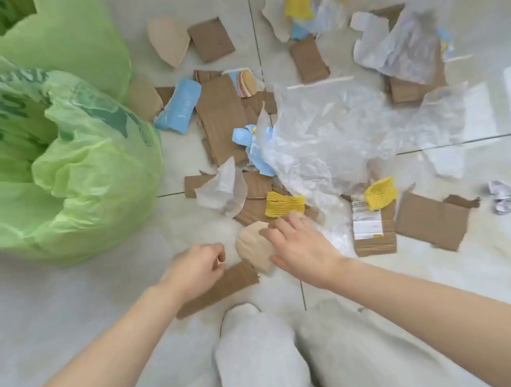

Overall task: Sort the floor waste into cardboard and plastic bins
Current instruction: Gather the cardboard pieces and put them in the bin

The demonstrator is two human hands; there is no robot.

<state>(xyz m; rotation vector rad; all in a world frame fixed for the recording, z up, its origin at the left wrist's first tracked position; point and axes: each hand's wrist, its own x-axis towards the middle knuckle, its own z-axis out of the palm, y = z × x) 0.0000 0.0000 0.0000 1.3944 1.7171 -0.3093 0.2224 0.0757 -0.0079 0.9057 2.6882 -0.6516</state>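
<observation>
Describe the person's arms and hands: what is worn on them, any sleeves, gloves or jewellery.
Both forearms are bare from the bottom edge of the picture up to the wrists, with no sleeve in view. The left hand and the right hand wear no gloves. No ring, watch or bracelet shows on either. Below the arms, the legs wear pale grey trousers.

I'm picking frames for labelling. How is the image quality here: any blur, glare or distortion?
Head view: even, soft light with faint shadows; clear plastic sheet smeared by blur at the right, its edges hard to trace; wide-angle bending at the green bin bag; both hands fairly sharp.
</observation>
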